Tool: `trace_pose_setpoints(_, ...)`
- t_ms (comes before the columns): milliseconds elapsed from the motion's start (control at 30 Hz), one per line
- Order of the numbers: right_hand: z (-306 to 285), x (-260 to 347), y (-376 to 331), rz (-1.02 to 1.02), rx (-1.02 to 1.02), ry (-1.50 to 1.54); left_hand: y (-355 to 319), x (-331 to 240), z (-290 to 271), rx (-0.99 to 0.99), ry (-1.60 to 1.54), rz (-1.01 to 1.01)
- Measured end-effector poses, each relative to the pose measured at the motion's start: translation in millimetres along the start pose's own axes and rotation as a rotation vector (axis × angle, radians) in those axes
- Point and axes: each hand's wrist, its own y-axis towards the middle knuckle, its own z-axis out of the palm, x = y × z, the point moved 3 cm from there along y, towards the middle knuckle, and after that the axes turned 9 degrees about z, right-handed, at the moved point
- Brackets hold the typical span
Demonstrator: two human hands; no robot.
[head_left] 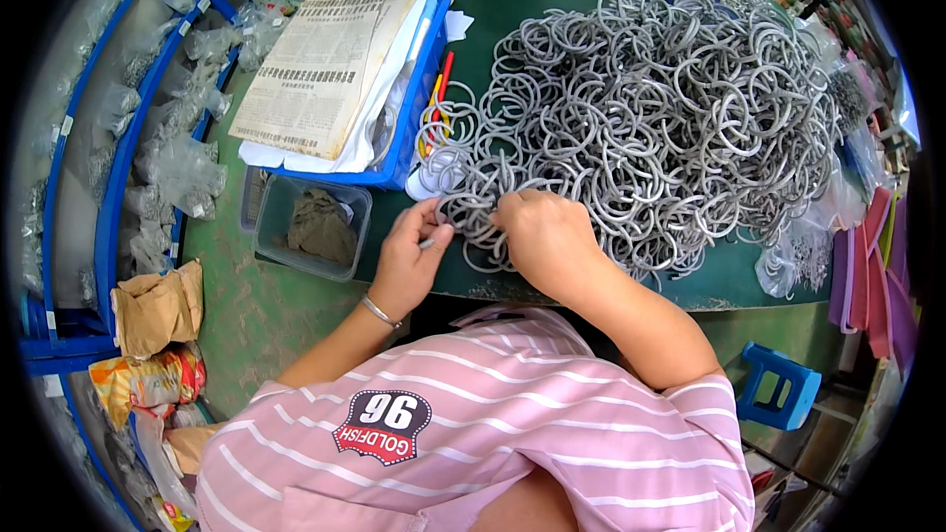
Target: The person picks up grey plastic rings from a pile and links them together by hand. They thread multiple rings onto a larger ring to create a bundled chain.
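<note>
A large heap of grey metal rings (670,128) covers much of the green table, and its near left end reaches both hands. At that end my left hand (406,254) is closed, thumb and fingers pinched on a grey ring (427,243), of which only a small part shows. Just to the right, my right hand (548,236) is bent over the heap's edge with its back upward. Its fingers are curled closed among the rings, and whatever they grip is hidden beneath the hand.
Newspapers (320,69) lie on a blue tray (399,153) left of the heap. A clear plastic box (355,256) with a dark cloth stands by my left hand. Red and yellow pens (439,103) lie between tray and rings. Shelves (113,138) with bagged parts line the left.
</note>
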Motion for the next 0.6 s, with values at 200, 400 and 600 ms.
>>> trace_pose_setpoints(200,-34,6,29,0.087,0.095,0.063,11,-13,7,0.031,-0.174,-0.209)
trace_pose_setpoints(400,-9,5,134,-0.036,0.307,-0.089,12,-25,2,-0.072,0.208,0.227)
trace_pose_setpoints(600,71,-22,184,-0.178,0.186,0.139,3,-23,-7,-0.159,0.193,0.204)
